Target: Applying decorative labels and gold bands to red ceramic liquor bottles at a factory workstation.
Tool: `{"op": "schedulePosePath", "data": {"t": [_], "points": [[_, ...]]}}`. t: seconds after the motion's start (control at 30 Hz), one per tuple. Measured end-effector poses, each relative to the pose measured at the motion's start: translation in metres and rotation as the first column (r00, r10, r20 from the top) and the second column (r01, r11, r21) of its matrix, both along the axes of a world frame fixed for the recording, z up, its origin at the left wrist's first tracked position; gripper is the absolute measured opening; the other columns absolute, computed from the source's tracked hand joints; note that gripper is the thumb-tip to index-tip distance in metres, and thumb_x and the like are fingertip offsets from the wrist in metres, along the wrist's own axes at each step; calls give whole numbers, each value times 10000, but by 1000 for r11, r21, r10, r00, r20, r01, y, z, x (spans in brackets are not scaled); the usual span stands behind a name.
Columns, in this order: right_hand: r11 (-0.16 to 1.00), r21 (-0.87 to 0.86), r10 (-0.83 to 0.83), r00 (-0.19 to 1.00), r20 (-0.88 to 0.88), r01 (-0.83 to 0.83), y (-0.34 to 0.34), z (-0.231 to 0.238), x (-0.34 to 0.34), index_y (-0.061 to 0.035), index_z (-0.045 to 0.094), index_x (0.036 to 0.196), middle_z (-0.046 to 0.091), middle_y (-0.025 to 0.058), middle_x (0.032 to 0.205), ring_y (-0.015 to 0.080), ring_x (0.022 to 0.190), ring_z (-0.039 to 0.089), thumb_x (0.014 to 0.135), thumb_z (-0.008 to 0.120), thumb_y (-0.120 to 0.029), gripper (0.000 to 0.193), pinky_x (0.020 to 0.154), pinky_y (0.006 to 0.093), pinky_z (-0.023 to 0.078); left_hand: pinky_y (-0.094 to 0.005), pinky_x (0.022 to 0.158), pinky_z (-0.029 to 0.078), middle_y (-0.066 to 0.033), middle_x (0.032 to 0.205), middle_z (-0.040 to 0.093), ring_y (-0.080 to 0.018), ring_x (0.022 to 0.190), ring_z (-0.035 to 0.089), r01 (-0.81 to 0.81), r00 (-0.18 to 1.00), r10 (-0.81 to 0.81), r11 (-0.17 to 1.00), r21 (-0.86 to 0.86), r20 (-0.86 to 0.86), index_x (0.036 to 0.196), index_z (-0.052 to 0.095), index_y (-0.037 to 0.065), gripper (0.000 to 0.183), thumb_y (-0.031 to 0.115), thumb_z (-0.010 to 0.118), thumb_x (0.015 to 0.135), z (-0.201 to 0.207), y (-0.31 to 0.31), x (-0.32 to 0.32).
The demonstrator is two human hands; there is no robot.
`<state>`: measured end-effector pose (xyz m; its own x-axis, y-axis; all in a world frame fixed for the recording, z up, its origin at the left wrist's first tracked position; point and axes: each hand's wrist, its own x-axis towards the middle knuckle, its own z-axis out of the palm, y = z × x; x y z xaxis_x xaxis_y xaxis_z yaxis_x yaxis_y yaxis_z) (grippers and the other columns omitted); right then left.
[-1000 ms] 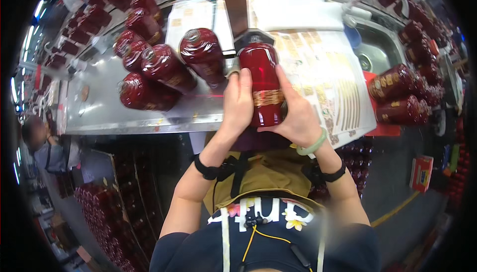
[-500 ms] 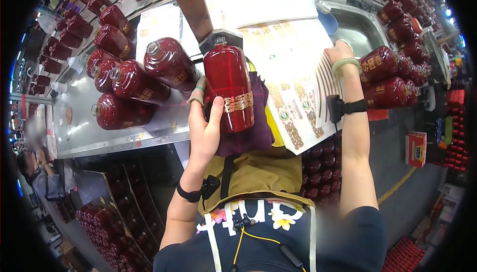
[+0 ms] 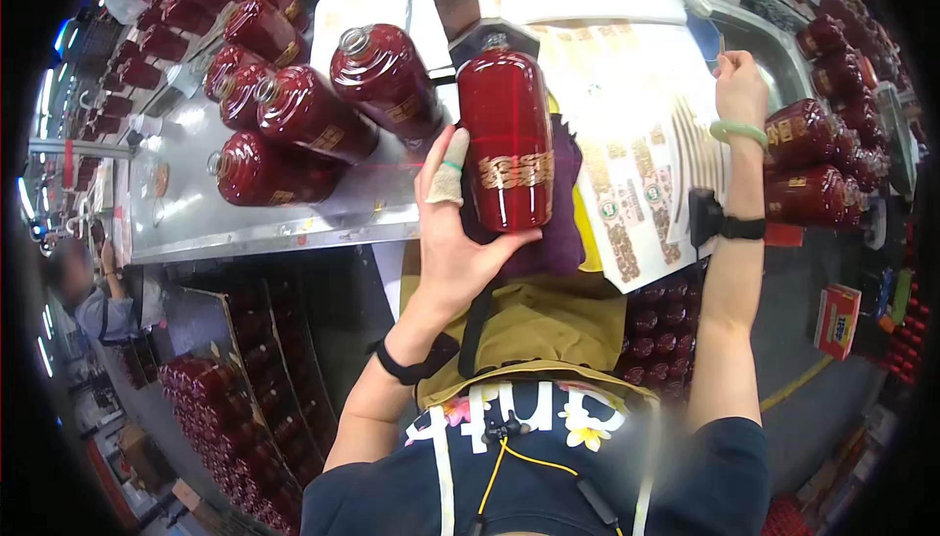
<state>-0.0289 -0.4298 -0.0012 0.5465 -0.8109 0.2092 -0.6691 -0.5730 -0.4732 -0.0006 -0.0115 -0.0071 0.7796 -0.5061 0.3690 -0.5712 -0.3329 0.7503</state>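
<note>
A dark red glass bottle with a gold pattern lies tilted on a purple cloth, its neck in a dark angular rest at the foot of a wooden post. Beside its left side and lower end is my left hand, with fingers and thumb spread apart. A pale sleeve with a green band covers one finger. My right hand is at the near edge of the sink, pinching a thin narrow piece whose kind I cannot make out. A green bangle circles that wrist.
Several red bottles crowd the metal table on the left. Patterned label sheets lie on the white board to the right of the bottle. More bottles stand beyond my right forearm. Another person is at far left.
My left thumb has moved off the bottle's front to its lower end. My right hand has lifted from the sink edge, with a thin piece now showing in its fingers. The view has shifted.
</note>
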Motion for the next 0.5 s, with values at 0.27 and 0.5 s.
{"op": "schedulePosePath", "data": {"t": [0.27, 0.5], "points": [[782, 176, 561, 799, 218, -597, 177, 61, -55, 15, 695, 967, 677, 125, 797, 189, 636, 572, 957, 706, -83, 99, 628, 323, 466, -426, 1126, 460, -228, 1519, 516, -368, 1347, 567, -40, 998, 36, 994, -102, -42, 1497, 491, -57, 905, 79, 899, 700, -16, 4, 0], [574, 310, 657, 653, 378, -757, 254, 54, -63, -4, 682, 896, 606, 123, 771, 294, 681, 600, 906, 729, -39, 59, 626, 386, 471, -435, 1258, 269, -259, 1664, 326, -382, 1547, 332, 121, 956, -152, 983, -135, -252, 1611, 309, -46, 890, 24, 690, 811, -7, 18, -6]]}}
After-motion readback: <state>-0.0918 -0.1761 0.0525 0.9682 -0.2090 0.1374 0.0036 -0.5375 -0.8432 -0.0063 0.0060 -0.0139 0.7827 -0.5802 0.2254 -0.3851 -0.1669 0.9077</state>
